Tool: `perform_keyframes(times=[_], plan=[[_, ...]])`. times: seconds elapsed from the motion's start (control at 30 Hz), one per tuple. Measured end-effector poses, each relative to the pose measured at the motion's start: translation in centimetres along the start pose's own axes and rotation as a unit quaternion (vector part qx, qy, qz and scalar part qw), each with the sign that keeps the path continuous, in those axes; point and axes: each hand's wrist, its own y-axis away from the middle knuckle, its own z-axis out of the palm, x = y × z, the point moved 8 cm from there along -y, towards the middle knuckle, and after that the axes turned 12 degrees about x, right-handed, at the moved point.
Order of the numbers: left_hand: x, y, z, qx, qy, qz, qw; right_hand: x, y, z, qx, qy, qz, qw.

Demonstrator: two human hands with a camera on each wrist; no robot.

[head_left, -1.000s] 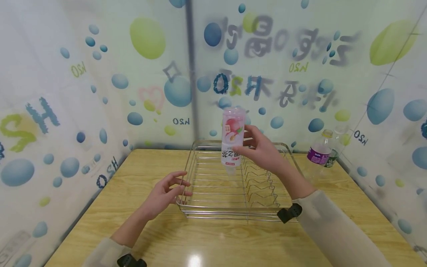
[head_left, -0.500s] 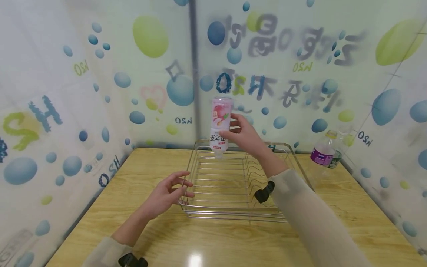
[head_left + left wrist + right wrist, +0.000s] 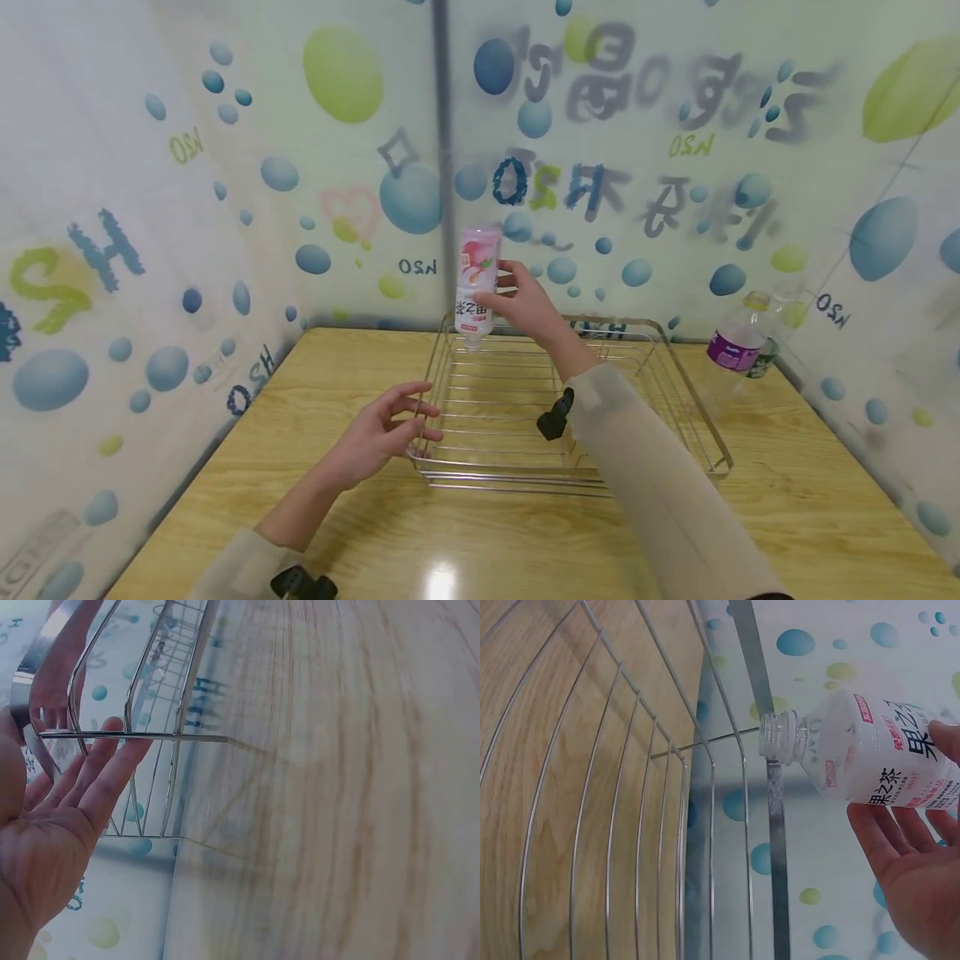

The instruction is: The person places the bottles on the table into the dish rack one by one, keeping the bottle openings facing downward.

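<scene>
My right hand (image 3: pixel 527 307) holds a plastic drink bottle (image 3: pixel 477 282) with a pink-and-white peach label above the back-left part of a wire dish rack (image 3: pixel 701 396). The bottle is upside down, neck pointing down. In the right wrist view, the bottle's uncapped mouth (image 3: pixel 769 739) is near the rack's flat rim (image 3: pixel 778 847); whether they touch I cannot tell. Fingertips lie along the label there, the thumb partly cut off. My left hand (image 3: pixel 375 437) rests at the rack's left side. Its fingers (image 3: pixel 109 784) are nearly straight and touch the side wires in the left wrist view.
Two clear bottles stand at the table's back right: one with a purple label (image 3: pixel 735 348) and yellow cap, another (image 3: pixel 765 358) with a green label behind it. A patterned curtain (image 3: pixel 345 200) encloses the wooden table (image 3: pixel 360 542) at the back and sides.
My right hand has carried the upside-down bottle left and farther back, from over the rack's middle to its back-left part. The left hand has stayed at the rack's side.
</scene>
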Motion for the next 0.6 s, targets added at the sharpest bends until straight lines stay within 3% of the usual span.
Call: perform_keyframes(times=[0.37, 0.6], plan=[[0.4, -0.1, 0.2, -0.008, -0.004, -0.008, 0.9999, 3.4, -0.4, 1.6, 0.009, -0.021, 0.046, 0.999], [0.2, 0.1, 0.1, -0.002, -0.011, -0.013, 0.9999, 5.8, 0.1, 3.2, -0.023, 0.0, 0.074, 0.997]])
